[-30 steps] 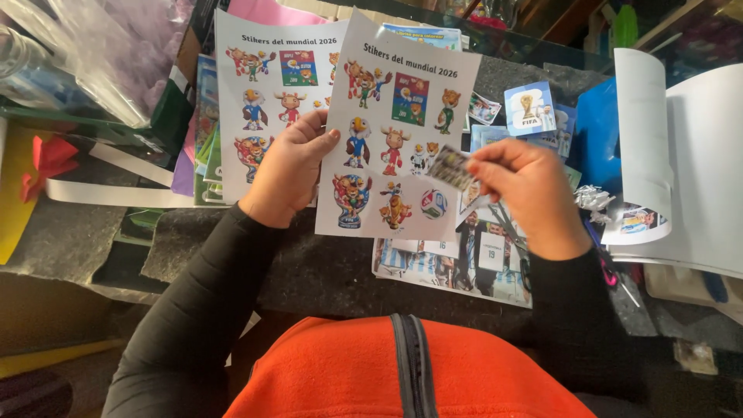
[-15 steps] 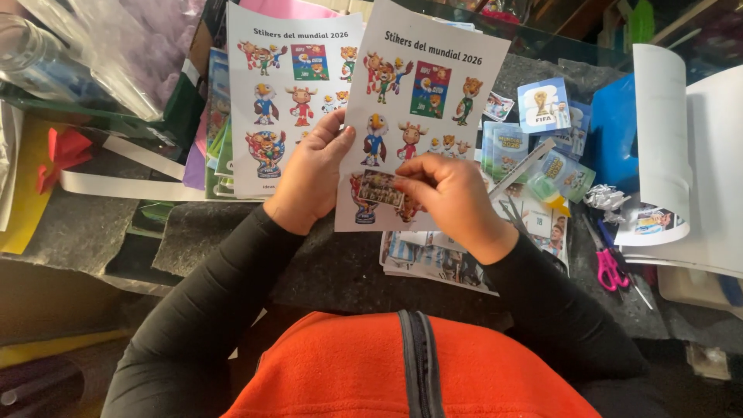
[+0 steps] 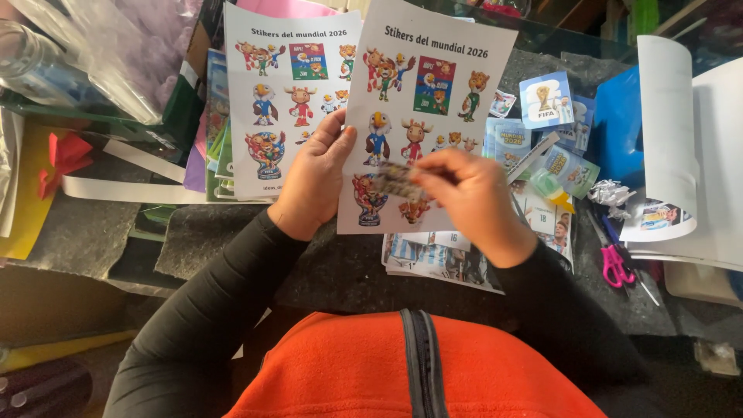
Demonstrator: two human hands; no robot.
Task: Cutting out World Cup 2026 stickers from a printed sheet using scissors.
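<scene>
— What is the person wearing on the arms?

— Long black sleeves, close-fitting, one on each arm. The left sleeve [image 3: 205, 298] runs to the wrist and ends in a plain edge just short of the left hand [image 3: 316, 182]. The right sleeve [image 3: 569, 313] does the same before the right hand [image 3: 468, 193]. The fabric looks smooth and matte, with soft folds near the elbows.

— And over the chest?

— A bright orange fleece garment [image 3: 340, 368], fuzzy in texture. A dark grey zip strip [image 3: 422, 364] runs down its middle, with ribbed stitching along it.

— Anything on the hands?

— Both are bare: no gloves. Rings or a watch cannot be made out.
</scene>
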